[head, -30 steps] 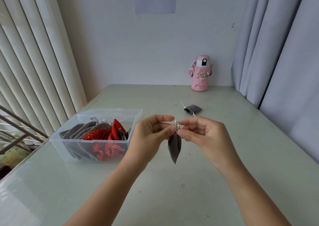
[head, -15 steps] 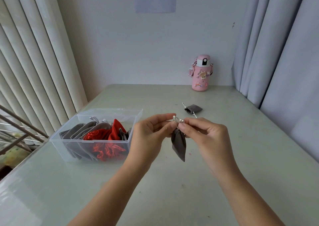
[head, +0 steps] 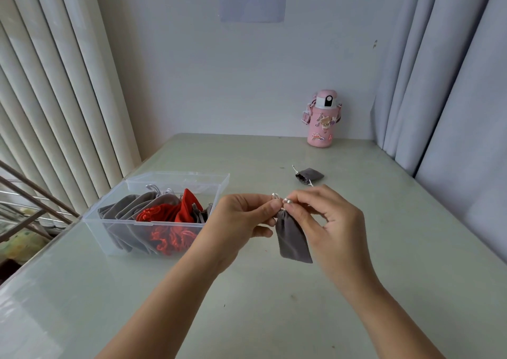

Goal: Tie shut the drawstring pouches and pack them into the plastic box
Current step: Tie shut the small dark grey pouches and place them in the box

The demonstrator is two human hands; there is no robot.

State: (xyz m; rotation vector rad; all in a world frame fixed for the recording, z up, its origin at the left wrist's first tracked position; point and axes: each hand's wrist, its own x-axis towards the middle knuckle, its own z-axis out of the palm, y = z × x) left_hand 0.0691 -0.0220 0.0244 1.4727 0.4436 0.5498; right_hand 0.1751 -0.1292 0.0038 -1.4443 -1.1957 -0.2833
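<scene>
Your left hand [head: 247, 216] and right hand [head: 326, 216] each pinch the strings [head: 275, 195] at the top of the grey pouch [head: 292, 238]. It hangs long-way down between them, above the worktop [head: 274, 317]. The plastic box [head: 123, 222] sits to the left, nearer your left hand.

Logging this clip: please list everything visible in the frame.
plastic box: 1, clear, open, table left
packed pouches: several grey, some red, inside the box
held pouch: 1, grey, hanging between the hands
loose pouch: 1, grey, on the table beyond the hands
water bottle: 1, pink, stickered, table's far edge by the wall
paper sheet: 1, white with QR code, on the wall
blinds: vertical, cream, left
curtain: grey, right
table: 1, pale green
left grip: bare hand, pinches held pouch's top
right grip: bare hand, pinches held pouch's top
</scene>
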